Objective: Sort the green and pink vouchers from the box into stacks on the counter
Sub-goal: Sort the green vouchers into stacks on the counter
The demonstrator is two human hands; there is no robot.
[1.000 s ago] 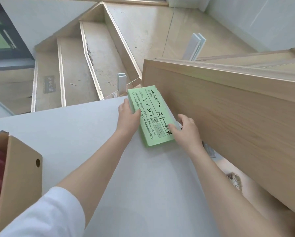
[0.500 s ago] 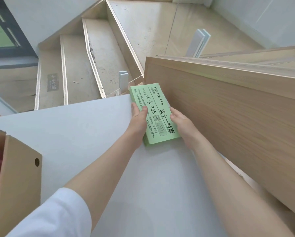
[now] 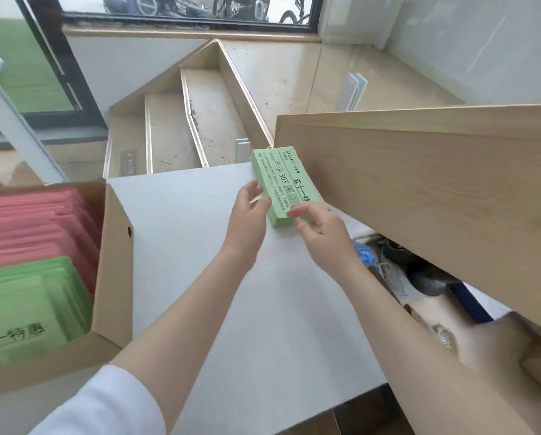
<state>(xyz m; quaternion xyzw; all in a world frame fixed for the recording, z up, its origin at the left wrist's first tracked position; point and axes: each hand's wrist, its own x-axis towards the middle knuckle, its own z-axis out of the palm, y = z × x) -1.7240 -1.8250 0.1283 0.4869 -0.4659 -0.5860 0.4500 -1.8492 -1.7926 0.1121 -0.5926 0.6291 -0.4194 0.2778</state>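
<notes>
Both forearms reach forward. The left hand [image 3: 247, 211] hangs with relaxed fingers; the right hand [image 3: 321, 227] seems loosely curled, its fingertips blurred.

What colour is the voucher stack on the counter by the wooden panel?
Green with black print, clear in the head view: the voucher stack.

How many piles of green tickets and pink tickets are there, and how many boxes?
Green ticket piles: 2, one on the counter and one in the box
Pink ticket piles: 1, in the box
Cardboard boxes: 1
Total: 4
</notes>
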